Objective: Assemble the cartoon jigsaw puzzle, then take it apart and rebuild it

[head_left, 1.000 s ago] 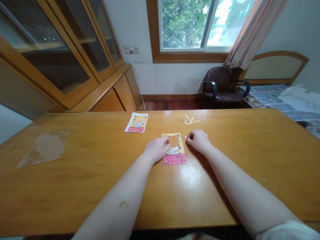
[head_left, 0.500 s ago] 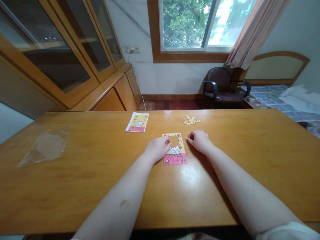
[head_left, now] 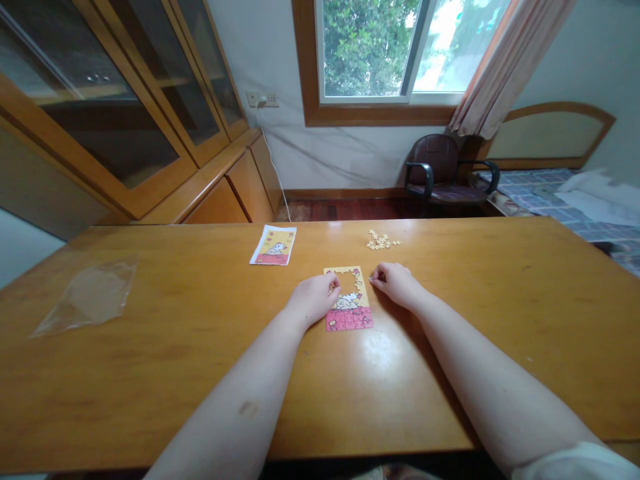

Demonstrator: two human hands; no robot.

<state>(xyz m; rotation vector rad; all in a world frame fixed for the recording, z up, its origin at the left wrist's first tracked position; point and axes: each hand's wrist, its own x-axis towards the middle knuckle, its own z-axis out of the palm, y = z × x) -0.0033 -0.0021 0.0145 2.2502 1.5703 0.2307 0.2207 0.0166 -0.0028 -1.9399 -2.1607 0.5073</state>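
A jigsaw puzzle (head_left: 350, 319) lies on the wooden table, pink at the bottom, yellow above, with a white animal figure and an open gap near its top. My left hand (head_left: 316, 297) rests over its left edge, fingers curled together; whatever they hold, if anything, is hidden. Just off the right edge, my right hand (head_left: 395, 283) pinches a small puzzle piece (head_left: 371, 279) between thumb and fingertips. Farther back sits a loose pile of puzzle pieces (head_left: 380, 241), mostly pale side up. A picture card (head_left: 274, 247) with the same design lies back left.
A clear plastic bag (head_left: 93, 293) lies flat on the left of the table (head_left: 175, 347). Past the far edge are a cabinet (head_left: 220, 193), a brown armchair (head_left: 440, 167) and a bed (head_left: 540, 193).
The view has shifted very slightly. My right fingertips have turned the small piece a little; my left hand stays on the puzzle's left edge.
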